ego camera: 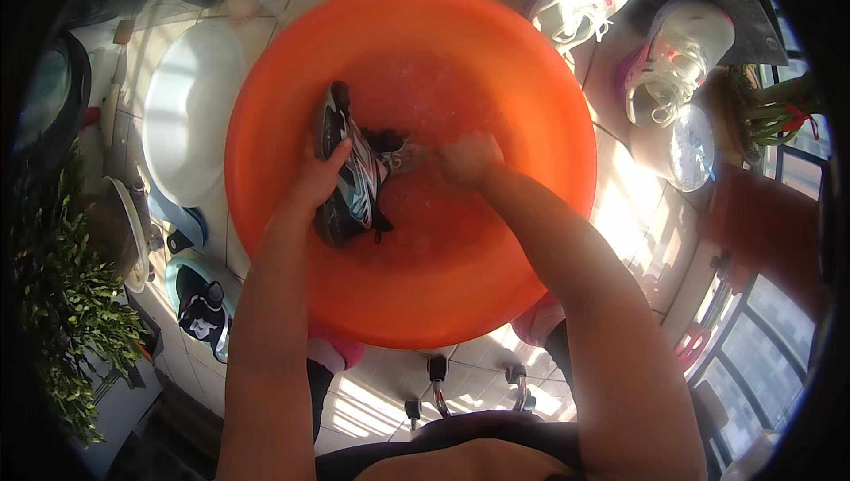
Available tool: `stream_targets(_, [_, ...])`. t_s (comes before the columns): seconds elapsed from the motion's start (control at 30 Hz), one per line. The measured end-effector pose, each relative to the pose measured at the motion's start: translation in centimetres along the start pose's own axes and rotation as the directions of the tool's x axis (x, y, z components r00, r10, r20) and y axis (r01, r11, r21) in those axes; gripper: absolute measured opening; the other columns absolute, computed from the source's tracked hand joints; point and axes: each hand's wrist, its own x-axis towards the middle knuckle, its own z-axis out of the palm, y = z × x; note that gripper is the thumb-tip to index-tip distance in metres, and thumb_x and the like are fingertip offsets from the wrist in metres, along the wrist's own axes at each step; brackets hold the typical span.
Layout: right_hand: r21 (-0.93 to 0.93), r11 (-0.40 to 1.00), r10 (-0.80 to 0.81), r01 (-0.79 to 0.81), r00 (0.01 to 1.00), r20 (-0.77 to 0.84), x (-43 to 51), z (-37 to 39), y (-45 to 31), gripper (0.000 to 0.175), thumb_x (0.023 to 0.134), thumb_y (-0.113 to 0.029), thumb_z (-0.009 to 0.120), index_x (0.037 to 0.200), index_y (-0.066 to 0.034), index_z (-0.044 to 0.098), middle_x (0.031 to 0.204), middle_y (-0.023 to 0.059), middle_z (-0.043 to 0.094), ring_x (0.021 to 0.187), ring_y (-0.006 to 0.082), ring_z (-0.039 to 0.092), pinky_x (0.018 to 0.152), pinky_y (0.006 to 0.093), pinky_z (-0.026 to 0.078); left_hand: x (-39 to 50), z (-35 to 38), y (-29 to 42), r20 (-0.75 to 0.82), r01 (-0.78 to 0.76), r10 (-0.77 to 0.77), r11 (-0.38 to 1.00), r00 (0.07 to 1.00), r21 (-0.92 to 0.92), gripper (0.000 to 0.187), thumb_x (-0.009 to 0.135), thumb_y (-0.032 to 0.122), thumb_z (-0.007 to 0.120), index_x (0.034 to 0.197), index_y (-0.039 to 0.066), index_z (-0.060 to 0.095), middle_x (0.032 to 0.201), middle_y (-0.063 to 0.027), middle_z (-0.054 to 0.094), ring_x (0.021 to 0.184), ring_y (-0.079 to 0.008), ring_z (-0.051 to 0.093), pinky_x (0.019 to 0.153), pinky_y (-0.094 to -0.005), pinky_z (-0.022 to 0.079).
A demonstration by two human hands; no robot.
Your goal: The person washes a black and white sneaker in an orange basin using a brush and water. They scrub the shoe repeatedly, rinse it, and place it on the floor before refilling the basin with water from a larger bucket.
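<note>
A black, grey and white sneaker (358, 182) with teal patches lies tilted on its side in a large orange plastic basin (531, 268). My left hand (322, 179) grips it around the sole, thumb over its upper. To the right of the shoe, my right hand (471, 159) is curled and motion-blurred over the basin floor. A blurred pale strip (408, 157) runs between the shoe's dark opening and my right fingers. What it is, and whether my fingers hold it, cannot be made out. Whitish specks dot the basin's bottom.
Two white lace-up sneakers (677, 56) stand beyond the basin at upper right, near a clear lidded tub (690, 149). At left are a white oval basin (192, 115), a small teal basin (176, 268) holding a dark shoe (199, 311), and a leafy plant (73, 321).
</note>
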Motion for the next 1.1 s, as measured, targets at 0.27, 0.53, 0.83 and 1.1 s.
stream_targets(0.27, [0.032, 0.981, 0.191, -0.192, 0.98, 0.049, -2.1, -1.1, 5.1, 0.037, 0.093, -0.038, 0.042, 0.096, -0.0083, 0.064, 0.086, 0.0095, 0.065, 0.08, 0.0253, 0.064, 0.067, 0.0386, 0.051, -0.7, 4.0, -2.4, -0.329, -0.118, 0.157, 0.984, 0.931, 0.134, 0.094, 0.079, 0.055, 0.059, 0.143, 0.001, 0.016, 0.131, -0.0258, 0.044, 0.118, -0.0404, 0.046, 0.098, -0.0411, 0.037])
stream_targets(0.53, [-0.15, 0.963, 0.248, -0.224, 0.955, 0.164, -9.9, -11.6, 2.8, 0.033, 0.093, -0.036, 0.046, 0.097, -0.0092, 0.064, 0.084, 0.0096, 0.064, 0.082, 0.0258, 0.064, 0.07, 0.0384, 0.05, -2.1, 3.8, -0.2, -0.289, -0.031, 0.072, 0.989, 0.955, 0.143, 0.097, 0.077, 0.045, 0.066, 0.144, 0.004, 0.01, 0.119, -0.0267, 0.053, 0.108, -0.035, 0.055, 0.089, -0.0408, 0.044])
stream_targets(0.83, [0.245, 0.93, 0.304, -0.275, 0.949, -0.089, -17.4, -9.2, 3.0, 0.044, 0.093, -0.044, 0.041, 0.089, -0.007, 0.063, 0.079, 0.0103, 0.065, 0.077, 0.0278, 0.064, 0.067, 0.043, 0.051, -13.1, -4.4, 7.9, -0.437, -0.365, 0.354, 0.929, 0.827, 0.061, 0.09, 0.076, 0.031, 0.071, 0.143, 0.004, 0.017, 0.125, -0.0175, 0.051, 0.112, -0.0271, 0.051, 0.093, -0.0344, 0.04])
stream_targets(1.1, [0.594, 0.783, 0.332, -0.185, 0.932, -0.147, -16.4, -3.6, 3.3, 0.037, 0.09, -0.04, 0.049, 0.089, -0.0054, 0.061, 0.079, 0.0131, 0.064, 0.077, 0.0296, 0.063, 0.068, 0.0425, 0.049, -20.8, -8.7, 17.0, -0.44, -0.458, 0.451, 0.884, 0.777, 0.096, 0.1, 0.072, 0.006, 0.074, 0.144, 0.002, 0.006, 0.112, -0.0156, 0.053, 0.098, -0.0212, 0.056, 0.084, -0.0292, 0.045])
